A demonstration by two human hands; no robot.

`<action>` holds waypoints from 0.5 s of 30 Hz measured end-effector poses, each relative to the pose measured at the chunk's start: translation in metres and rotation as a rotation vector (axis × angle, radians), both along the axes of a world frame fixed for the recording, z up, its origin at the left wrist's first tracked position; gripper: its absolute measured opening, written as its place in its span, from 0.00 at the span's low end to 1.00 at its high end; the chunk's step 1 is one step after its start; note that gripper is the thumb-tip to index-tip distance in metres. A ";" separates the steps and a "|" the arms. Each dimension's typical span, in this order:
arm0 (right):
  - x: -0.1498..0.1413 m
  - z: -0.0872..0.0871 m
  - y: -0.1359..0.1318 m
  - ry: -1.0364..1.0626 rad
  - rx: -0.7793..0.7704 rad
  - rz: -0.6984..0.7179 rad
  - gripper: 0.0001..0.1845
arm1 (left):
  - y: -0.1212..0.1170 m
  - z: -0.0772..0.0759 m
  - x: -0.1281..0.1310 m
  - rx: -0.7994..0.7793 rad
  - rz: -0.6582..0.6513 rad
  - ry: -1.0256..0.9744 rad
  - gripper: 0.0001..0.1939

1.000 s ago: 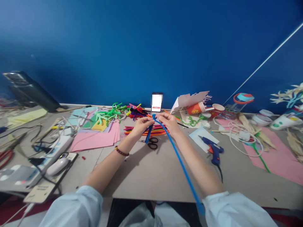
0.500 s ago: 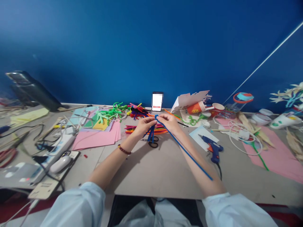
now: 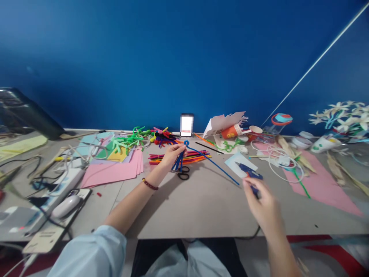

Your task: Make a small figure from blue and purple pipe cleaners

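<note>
My left hand [image 3: 172, 154] is closed on a bundle of blue pipe cleaners [image 3: 179, 161] just above the black scissors [image 3: 183, 174]. One long blue pipe cleaner [image 3: 215, 164] runs from the bundle's loop down to the right and lies on the table. My right hand [image 3: 263, 206], slightly blurred, is at the handle of the blue glue gun [image 3: 248, 172], thumb and fingers on either side of it. The gun rests on a white paper piece [image 3: 236, 161].
Coloured pipe cleaners [image 3: 184, 157] and pink paper sheets [image 3: 113, 171] lie behind and left. A phone [image 3: 186, 125] stands at the wall. Cups [image 3: 230, 132], white cord [image 3: 276, 161], a pink sheet [image 3: 325, 184] and paper flowers [image 3: 343, 117] fill the right; cables and a power strip [image 3: 66, 181] the left.
My right hand let go of the long blue pipe cleaner and moved down right to the glue gun. The pipe cleaner's free end dropped onto the table. The view shifted slightly right.
</note>
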State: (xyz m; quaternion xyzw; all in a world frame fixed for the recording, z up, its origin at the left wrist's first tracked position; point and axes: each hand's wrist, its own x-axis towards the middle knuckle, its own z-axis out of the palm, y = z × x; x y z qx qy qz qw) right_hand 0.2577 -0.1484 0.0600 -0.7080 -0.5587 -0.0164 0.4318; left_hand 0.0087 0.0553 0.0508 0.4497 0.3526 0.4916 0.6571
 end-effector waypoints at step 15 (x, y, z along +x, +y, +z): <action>0.065 -0.081 -0.020 -0.436 -0.219 -0.089 0.27 | -0.001 0.006 -0.002 -0.011 -0.036 0.002 0.18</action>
